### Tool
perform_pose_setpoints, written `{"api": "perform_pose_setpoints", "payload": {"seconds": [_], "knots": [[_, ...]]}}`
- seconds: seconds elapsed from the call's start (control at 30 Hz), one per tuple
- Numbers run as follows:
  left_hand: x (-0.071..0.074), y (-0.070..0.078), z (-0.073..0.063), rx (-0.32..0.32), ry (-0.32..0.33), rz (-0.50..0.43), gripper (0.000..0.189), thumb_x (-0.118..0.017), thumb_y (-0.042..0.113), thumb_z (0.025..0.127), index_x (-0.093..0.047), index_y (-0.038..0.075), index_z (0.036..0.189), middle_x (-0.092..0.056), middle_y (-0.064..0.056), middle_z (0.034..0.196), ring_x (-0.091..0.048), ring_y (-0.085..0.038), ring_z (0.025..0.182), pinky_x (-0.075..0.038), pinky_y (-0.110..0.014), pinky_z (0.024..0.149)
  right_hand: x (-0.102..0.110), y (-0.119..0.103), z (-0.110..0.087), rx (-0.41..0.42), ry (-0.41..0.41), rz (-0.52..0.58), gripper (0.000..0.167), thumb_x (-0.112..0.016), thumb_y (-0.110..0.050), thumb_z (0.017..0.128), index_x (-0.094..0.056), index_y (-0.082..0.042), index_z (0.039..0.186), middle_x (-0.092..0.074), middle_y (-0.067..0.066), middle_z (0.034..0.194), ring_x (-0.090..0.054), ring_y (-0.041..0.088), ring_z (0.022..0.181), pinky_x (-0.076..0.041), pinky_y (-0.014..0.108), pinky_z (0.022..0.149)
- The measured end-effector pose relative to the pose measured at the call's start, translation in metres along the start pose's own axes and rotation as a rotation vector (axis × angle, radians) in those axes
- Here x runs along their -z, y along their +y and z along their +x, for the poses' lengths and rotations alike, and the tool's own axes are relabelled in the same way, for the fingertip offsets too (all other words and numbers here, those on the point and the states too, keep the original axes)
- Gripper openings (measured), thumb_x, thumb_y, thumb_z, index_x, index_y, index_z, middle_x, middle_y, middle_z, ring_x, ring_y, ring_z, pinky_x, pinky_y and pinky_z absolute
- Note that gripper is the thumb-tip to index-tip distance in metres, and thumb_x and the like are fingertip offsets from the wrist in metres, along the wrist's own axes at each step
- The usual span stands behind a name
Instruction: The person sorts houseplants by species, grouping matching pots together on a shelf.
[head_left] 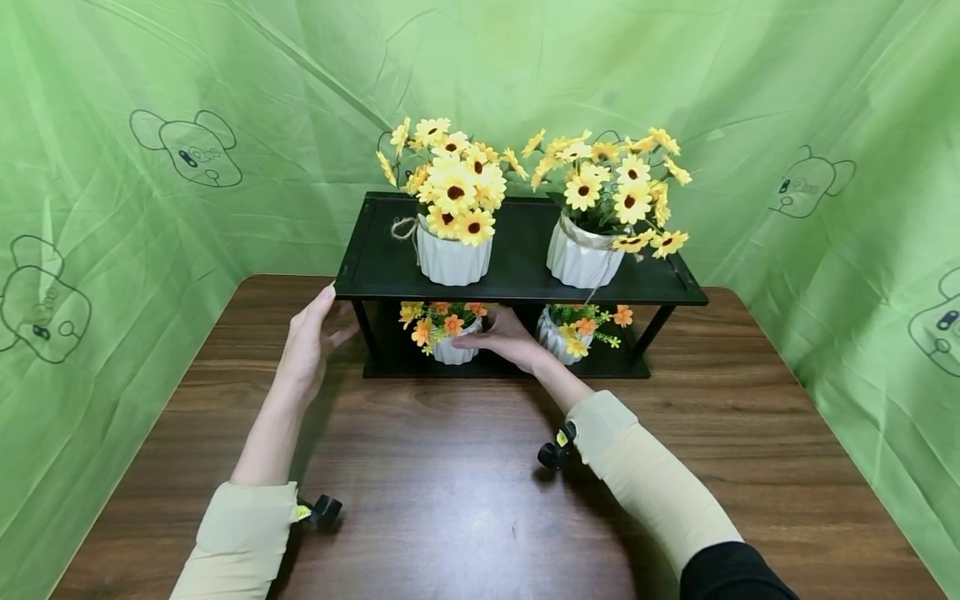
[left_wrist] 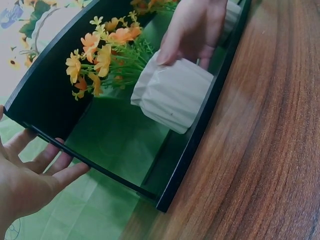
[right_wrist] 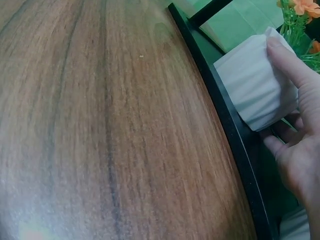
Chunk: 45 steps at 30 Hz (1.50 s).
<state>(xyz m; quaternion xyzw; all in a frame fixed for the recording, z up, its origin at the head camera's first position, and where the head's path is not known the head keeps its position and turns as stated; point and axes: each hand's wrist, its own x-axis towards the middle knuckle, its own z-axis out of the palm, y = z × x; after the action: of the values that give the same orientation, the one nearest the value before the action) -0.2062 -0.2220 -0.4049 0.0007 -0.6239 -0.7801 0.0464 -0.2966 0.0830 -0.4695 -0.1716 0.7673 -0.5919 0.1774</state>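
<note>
A black two-tier shelf [head_left: 517, 250] stands on the table. My left hand [head_left: 303, 342] holds the shelf's left end, thumb at the upper board's corner and fingers by the thin side post [left_wrist: 75, 154]. Between the tiers, my right hand [head_left: 506, 337] grips the left lower flower pot [head_left: 455, 350], white and ribbed with orange and yellow flowers. Its thumb lies along the near side of this pot in the right wrist view, with other fingers partly hidden behind it. The pot stands over the lower board [right_wrist: 227, 117], close to its front edge.
A second lower flower pot [head_left: 562, 336] stands to the right of my right hand. Two white pots of yellow daisies [head_left: 453, 258] [head_left: 585, 254] stand on the upper board. Brown wooden table [head_left: 450, 467] lies in front; green cloth [head_left: 315, 100] hangs around.
</note>
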Motion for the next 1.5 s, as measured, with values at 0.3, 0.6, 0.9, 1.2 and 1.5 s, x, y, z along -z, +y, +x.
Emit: {"api": "perform_pose_setpoints", "payload": {"seconds": [0.3,0.6,0.9,1.2,1.5], "knots": [[-0.003,-0.002,0.001,0.003,-0.005,0.0,0.03,-0.049,0.043,0.108,-0.068,0.03,0.128,-0.064,0.016,0.118,-0.052,-0.015,0.121,-0.043,-0.045,0.112,0.003,0.011,-0.001,-0.032,-0.015,-0.021,0.042,-0.087,-0.042,0.083,-0.065,-0.012,0.104,-0.064,0.008,0.078,-0.057,0.024,0.071,-0.049,0.032,0.067],[-0.004,-0.003,0.003,-0.004,-0.012,-0.016,0.026,-0.05,0.042,0.108,-0.071,0.032,0.119,-0.065,0.015,0.114,-0.052,-0.015,0.119,-0.045,-0.044,0.11,0.002,0.012,-0.008,-0.049,0.022,-0.073,0.09,-0.088,-0.045,0.081,-0.042,-0.021,0.154,-0.056,0.004,0.143,-0.058,0.023,0.126,-0.055,0.042,0.099],[-0.001,-0.002,0.005,-0.004,-0.008,-0.016,0.025,-0.051,0.042,0.108,-0.072,0.031,0.116,-0.063,0.013,0.111,-0.051,-0.014,0.115,-0.051,-0.036,0.105,0.002,0.012,-0.02,-0.003,0.033,-0.161,0.104,-0.083,-0.045,0.086,-0.018,-0.031,0.165,-0.027,0.004,0.17,-0.035,0.03,0.154,-0.04,0.05,0.122],[0.01,-0.001,0.003,-0.016,-0.028,0.023,0.034,-0.05,0.044,0.108,-0.069,0.023,0.127,-0.063,0.011,0.119,-0.054,-0.012,0.119,-0.054,-0.026,0.102,0.002,0.009,-0.04,0.043,0.011,-0.232,0.094,-0.077,-0.037,0.093,-0.019,-0.019,0.165,-0.032,0.011,0.168,-0.037,0.029,0.154,-0.037,0.045,0.124],[0.028,0.008,-0.012,-0.031,-0.04,0.179,0.058,-0.045,0.05,0.108,-0.055,0.007,0.147,-0.064,0.002,0.133,-0.059,-0.007,0.125,-0.054,-0.018,0.101,-0.002,0.006,-0.062,0.134,-0.05,-0.323,0.081,-0.075,-0.032,0.096,-0.031,-0.011,0.161,-0.038,0.014,0.165,-0.04,0.027,0.152,-0.038,0.042,0.124]]}}
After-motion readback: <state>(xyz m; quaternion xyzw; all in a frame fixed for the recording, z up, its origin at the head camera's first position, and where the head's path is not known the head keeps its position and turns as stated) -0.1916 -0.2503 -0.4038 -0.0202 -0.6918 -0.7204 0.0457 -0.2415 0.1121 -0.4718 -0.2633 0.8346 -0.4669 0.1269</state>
